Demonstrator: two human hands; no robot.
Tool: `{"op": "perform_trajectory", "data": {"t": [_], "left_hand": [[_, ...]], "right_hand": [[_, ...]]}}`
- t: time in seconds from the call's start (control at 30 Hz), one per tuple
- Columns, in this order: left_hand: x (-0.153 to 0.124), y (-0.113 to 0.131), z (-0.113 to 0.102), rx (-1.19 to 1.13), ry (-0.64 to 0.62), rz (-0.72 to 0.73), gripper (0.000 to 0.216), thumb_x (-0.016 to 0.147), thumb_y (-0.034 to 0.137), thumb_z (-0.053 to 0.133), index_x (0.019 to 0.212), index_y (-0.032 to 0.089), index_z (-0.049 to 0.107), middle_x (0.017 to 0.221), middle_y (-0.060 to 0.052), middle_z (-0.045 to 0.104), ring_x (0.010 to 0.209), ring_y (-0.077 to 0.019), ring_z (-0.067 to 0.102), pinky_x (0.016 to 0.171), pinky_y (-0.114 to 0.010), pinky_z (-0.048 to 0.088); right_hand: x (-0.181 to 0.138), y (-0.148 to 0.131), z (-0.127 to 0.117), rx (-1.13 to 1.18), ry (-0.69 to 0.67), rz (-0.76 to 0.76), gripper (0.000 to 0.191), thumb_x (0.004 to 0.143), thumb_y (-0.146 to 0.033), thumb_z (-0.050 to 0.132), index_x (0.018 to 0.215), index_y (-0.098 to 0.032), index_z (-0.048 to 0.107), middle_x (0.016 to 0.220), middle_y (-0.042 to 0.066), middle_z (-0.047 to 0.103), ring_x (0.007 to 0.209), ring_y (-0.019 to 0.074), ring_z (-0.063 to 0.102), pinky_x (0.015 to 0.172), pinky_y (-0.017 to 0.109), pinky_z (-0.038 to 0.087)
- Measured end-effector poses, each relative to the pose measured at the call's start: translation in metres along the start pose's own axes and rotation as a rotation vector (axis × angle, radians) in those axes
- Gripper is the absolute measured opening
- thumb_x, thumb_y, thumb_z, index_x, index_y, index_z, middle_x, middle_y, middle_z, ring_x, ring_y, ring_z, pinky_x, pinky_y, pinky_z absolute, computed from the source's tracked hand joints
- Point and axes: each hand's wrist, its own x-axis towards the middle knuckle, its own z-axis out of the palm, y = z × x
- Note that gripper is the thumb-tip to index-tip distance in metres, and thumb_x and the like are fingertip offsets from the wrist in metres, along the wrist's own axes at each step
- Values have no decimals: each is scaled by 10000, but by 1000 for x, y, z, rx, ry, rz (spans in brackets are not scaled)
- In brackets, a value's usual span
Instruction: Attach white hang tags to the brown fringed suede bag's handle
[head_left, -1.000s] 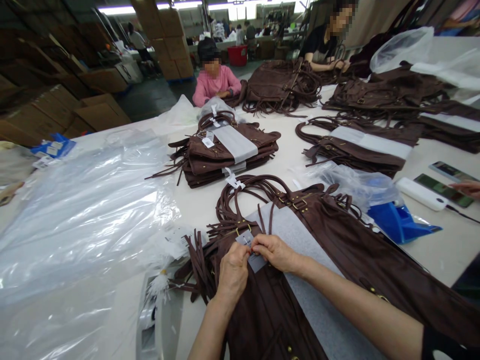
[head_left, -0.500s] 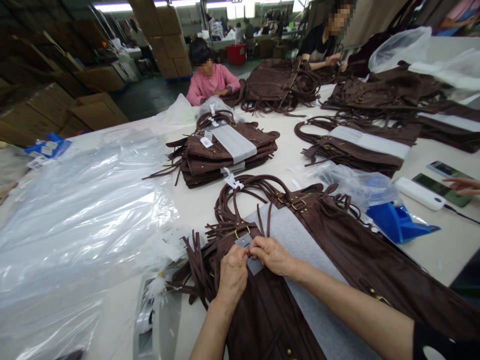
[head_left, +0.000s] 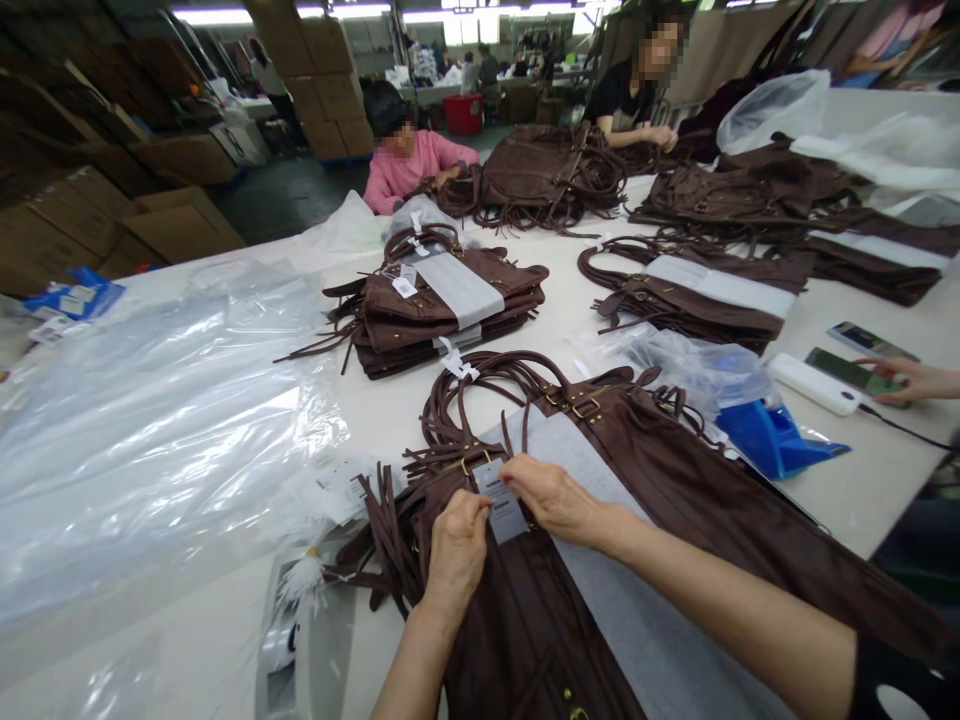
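A dark brown leather handbag (head_left: 547, 620) with fringes and brass buckles lies flat in front of me, a grey paper sheet (head_left: 600, 560) across it. On its upper part rests a grey hang tag (head_left: 507, 515) with small print. My left hand (head_left: 457, 550) is closed in a pinch at the tag's left edge; whatever the fingertips hold is too small to make out. At the tag's upper right corner, my right hand (head_left: 553, 500) is closed, thumb and fingers pinching the tag. The bag's looped handles (head_left: 450, 410) carry white wrapping above my hands.
Clear plastic sheets (head_left: 165, 430) cover the table's left side. A bundle of white tag strings (head_left: 304, 580) sits by a grey device. Stacked brown bags (head_left: 442, 290) stand beyond. At right are a blue plastic packet (head_left: 772, 440), phones and another person's hand (head_left: 919, 380). Two people work across the table.
My hands have drawn apart, uncovering more of the tag. The right hand has shifted slightly up. At the right, another person's hand has reached onto a phone.
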Motion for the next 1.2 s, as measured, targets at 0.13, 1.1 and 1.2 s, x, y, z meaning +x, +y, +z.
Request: {"op": "perform_trajectory", "data": {"t": [0.13, 1.1, 1.2], "left_hand": [[-3, 2, -4, -39, 25, 27, 195, 771, 140, 404, 772, 179, 595, 770, -30, 578, 767, -137, 555, 708, -265, 447], [-12, 3, -14, -61, 117, 26, 95, 703, 152, 459, 668, 159, 547, 936, -76, 503, 803, -168, 537, 711, -319, 460], [-12, 0, -16, -58, 106, 27, 108, 713, 195, 456, 680, 163, 554, 949, -86, 514, 842, -187, 538, 736, -344, 460]], "right_hand": [[7, 8, -26, -382, -140, -186, 316, 774, -51, 391, 1042, -171, 507, 1108, 78, 514, 1013, 202, 410, 834, 357, 316], [1, -31, 34, -12, 164, 693, 352, 661, -217, 600, 981, -152, 469, 764, 25, 591, 710, 165, 548, 610, 245, 355], [8, -33, 41, 30, 147, 793, 205, 645, -216, 603, 835, -170, 542, 712, 13, 591, 669, 151, 537, 566, 235, 329]]}}
